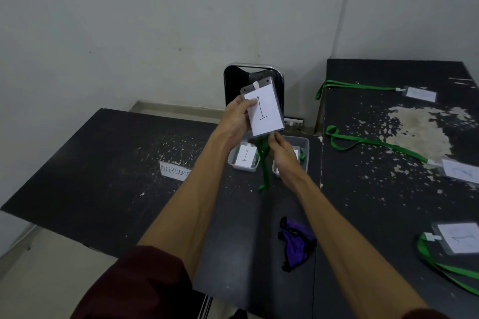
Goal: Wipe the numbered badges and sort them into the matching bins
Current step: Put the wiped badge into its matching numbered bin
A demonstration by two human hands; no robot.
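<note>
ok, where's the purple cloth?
Head view, lower centre: the purple cloth lies on the dark table beside the right forearm, nearer the camera than the bin marked 1.

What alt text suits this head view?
A person's left hand holds up a clear plastic badge with a white card marked 1, while the right hand grips its green fabric lanyard above two grey plastic bins. A purple cloth lies nearby.

A black chair (232, 84) is set against the pale wall (129, 21), behind two dark tables. A white card lettered "RECEPTIONIS" (174, 170) is laid on the left table (90, 163). The right table (363, 202) is marked by a large worn patch (425, 124).
</note>
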